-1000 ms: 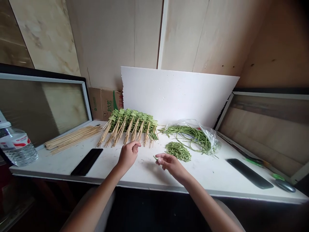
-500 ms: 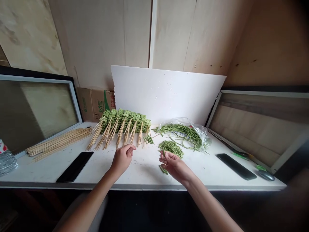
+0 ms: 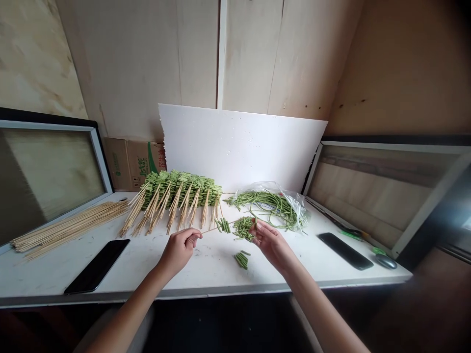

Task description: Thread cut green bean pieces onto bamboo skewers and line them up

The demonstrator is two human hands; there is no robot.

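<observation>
Pinched in my left hand (image 3: 183, 246) is a thin wooden skewer (image 3: 209, 229) that points right, with several short green bean pieces (image 3: 223, 225) threaded across it. My right hand (image 3: 269, 241) has its fingers closed on a bean piece (image 3: 253, 224), close to the skewer's far end. Behind my right hand lies a pile of cut bean pieces (image 3: 243, 228). A smaller group of pieces (image 3: 241, 260) rests on the white table (image 3: 206, 277) nearer the front. Stacked filled skewers (image 3: 176, 191) stand behind my left hand, their bare sticks toward the front.
Loose skewers (image 3: 69, 225) and a black phone (image 3: 97, 266) lie at the left. Long beans in a plastic bag (image 3: 275, 206) are at the back right. Further right are another dark phone (image 3: 345, 250) and a mouse (image 3: 386, 261). A white board (image 3: 243, 147) stands behind.
The view has shifted, so the table things appear further left. My right hand has moved away from the small front group and now holds a bean piece near the skewer's end.
</observation>
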